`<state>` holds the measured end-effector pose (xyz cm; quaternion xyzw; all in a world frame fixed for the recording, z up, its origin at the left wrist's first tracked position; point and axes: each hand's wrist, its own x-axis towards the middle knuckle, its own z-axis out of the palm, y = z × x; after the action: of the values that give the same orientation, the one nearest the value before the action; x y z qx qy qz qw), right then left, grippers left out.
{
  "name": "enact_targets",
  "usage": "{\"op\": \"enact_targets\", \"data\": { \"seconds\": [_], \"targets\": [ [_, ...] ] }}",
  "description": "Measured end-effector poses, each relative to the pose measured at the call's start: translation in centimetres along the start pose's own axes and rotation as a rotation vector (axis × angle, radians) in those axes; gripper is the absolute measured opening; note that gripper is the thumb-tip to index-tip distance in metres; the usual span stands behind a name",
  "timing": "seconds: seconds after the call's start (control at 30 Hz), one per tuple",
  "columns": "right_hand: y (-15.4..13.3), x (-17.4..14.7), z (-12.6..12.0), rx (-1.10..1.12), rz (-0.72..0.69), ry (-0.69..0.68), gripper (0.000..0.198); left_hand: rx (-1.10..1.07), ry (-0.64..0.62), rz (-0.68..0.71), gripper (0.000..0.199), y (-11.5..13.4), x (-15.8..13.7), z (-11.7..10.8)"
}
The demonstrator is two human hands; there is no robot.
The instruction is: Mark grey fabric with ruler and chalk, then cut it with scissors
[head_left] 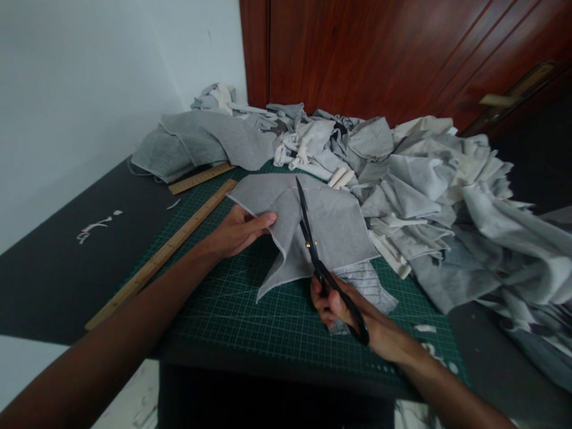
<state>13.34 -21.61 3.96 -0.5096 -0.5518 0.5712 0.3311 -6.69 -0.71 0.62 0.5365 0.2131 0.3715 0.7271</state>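
A piece of grey fabric (pixel 342 220) with stitched edges is spread over the green cutting mat (pixel 214 310). My left hand (pixel 245 229) pinches its left edge between thumb and fingers and lifts it slightly. In my right hand (pixel 333 304) are black-handled scissors (pixel 308 238), gripped by the handles. Their blades point away from me and lie against the middle of the fabric, the upper blade on top of it. Whether the lower blade is under the cloth I cannot tell. A darker, ribbed grey piece of cloth (pixel 366 283) sticks out beneath the fabric, near my right hand.
A long wooden ruler (pixel 165 253) lies along the mat's left side, with a shorter wooden ruler (pixel 201 179) behind it. Grey and white fabric scraps (pixel 415 179) are heaped along the back and right. Small white offcuts (pixel 96 226) lie on the black table (pixel 58 280). A wooden door (pixel 379 53) stands behind.
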Motion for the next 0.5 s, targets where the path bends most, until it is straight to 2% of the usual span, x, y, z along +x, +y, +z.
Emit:
{"op": "enact_targets", "data": {
  "seconds": [0.1,0.3,0.5],
  "targets": [
    [0.12,0.01,-0.06,0.018,0.033,0.01,0.053,0.023,-0.009,-0.01,0.078,-0.01,-0.23,0.13],
    [-0.15,0.23,0.11,0.028,0.014,0.035,0.057,0.064,-0.027,-0.022,0.076,-0.25,-0.59,0.32],
    [-0.58,0.05,0.2,0.0,0.022,0.015,0.063,0.022,0.015,0.004,0.079,-0.12,-0.49,0.46]
  ]
}}
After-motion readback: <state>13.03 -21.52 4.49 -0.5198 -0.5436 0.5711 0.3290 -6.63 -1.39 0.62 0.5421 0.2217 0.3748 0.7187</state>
